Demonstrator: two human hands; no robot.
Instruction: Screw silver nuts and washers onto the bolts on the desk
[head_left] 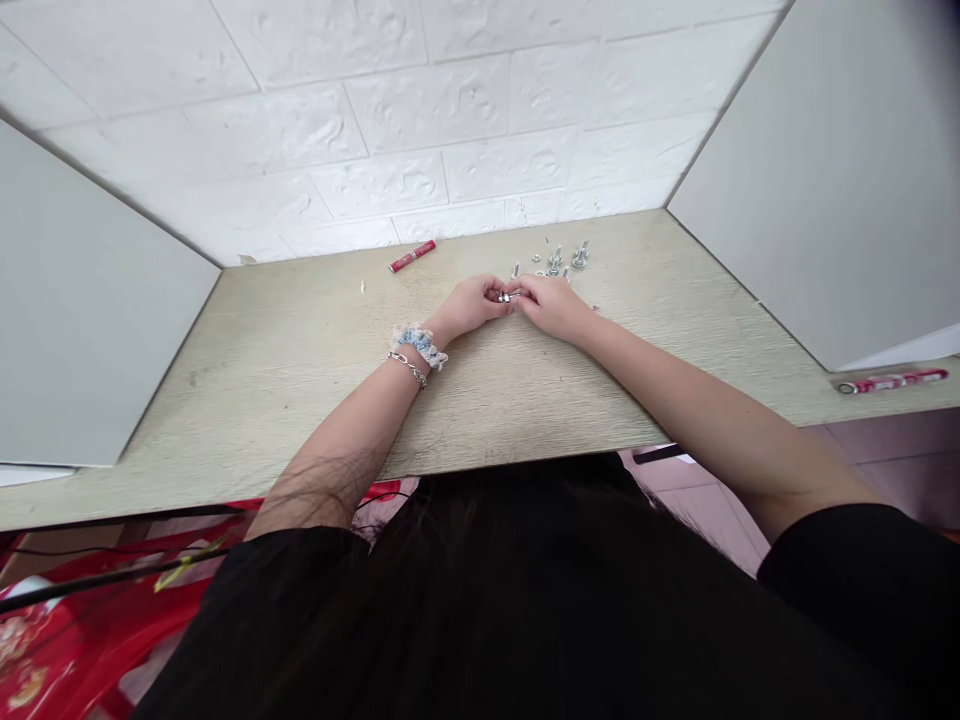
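Between my two hands, over the middle of the wooden table, is a small shiny metal bolt [508, 297] with what looks like a nut or washer on it. The fingers of my left hand [474, 306] pinch one end of it. My right hand [551, 305] grips the other end with thumb and fingers. Just behind my right hand, several metal bolts with nuts and washers [555, 262] stand upright on the table. A pair of bolts [580, 256] is at the right of that group, and a small loose nut [536, 258] lies near them.
A red tube [412, 256] lies on the table [285, 350] near the white brick wall [405, 180]. Grey panels stand at the left [82, 310] and right [832, 180]. Another red patterned tube [892, 381] lies by the right front edge. Red bags are below the table at left.
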